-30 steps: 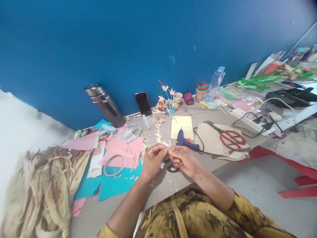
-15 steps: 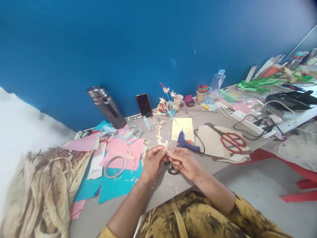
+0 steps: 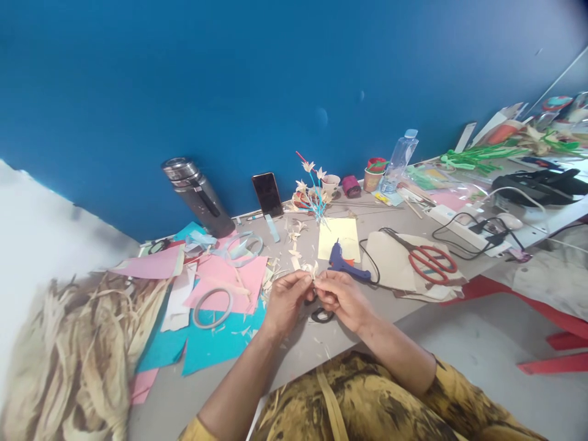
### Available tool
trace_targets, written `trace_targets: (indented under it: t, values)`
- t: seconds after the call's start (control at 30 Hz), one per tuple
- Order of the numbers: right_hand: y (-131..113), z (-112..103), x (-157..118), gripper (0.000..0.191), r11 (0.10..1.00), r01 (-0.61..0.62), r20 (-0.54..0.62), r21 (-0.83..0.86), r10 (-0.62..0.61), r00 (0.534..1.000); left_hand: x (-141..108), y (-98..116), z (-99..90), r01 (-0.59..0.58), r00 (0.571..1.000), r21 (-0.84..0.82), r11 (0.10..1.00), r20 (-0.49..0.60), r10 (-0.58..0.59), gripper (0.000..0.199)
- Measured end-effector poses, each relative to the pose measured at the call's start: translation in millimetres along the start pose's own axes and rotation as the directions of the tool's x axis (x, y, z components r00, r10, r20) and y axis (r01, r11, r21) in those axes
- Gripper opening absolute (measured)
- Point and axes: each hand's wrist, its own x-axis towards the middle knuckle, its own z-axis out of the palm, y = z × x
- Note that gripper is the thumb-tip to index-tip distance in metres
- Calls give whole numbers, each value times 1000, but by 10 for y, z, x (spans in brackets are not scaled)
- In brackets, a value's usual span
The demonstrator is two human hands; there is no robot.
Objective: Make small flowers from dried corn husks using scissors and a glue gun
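Near the table's front middle, my left hand [image 3: 289, 301] and my right hand [image 3: 342, 298] meet fingertip to fingertip. Both are pinched on a small pale husk flower [image 3: 313, 271], whose petals stick up above the fingers; its base is hidden. Black scissor handles [image 3: 322, 315] lie under the hands. Just beyond are loose pale husk pieces [image 3: 294, 254]. A blue glue gun [image 3: 346, 264] lies to the right, by a yellow paper square [image 3: 339, 240]. Farther back, several pale flowers on blue stems [image 3: 316, 195] stand upright.
Left are dried husks [image 3: 87, 355], pink paper [image 3: 248, 278], blue paper [image 3: 214, 349], a tape roll [image 3: 198, 315] and a dark flask [image 3: 202, 199]. A phone [image 3: 267, 195] leans on the wall. Right are red-handled scissors [image 3: 432, 264], a power strip [image 3: 463, 228] and a bottle [image 3: 401, 160].
The husk flower between my fingertips has shifted and turned slightly, its petals now pointing more upright. My hands have barely moved and keep their pinch.
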Motion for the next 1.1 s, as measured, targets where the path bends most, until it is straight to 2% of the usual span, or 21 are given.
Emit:
trace_targets:
  t: [0.2,0.43,0.6,0.73,0.9,1.1]
  values:
    - [-18,5,-19,30,999,-9,-55,-49,6,998,8,-32,-52,-37,999,117,992,0,38,21]
    - [-18,-16,-30,29,998,-14,-40,-63,11,999,13,-83,-82,-49,998,153,987,-33,54,16]
    - [-33,-26,-43,37,999,-35,-39,-40,33,999,0,-108,-63,-33,999,102,994,-31,36,20]
    - [-33,-9,-49,41,1000,-23,-13,-19,23,1000,-19,-100,-2,39,999,-26,999,-7,-39,28]
    - [-27,28,-68,39,999,44,52,6,-44,998,-37,-24,68,42,997,-133,990,63,-33,31]
    - [-57,-12,-74,33,997,75,68,-6,-74,995,-64,24,72,65,990,-157,985,132,-44,31]
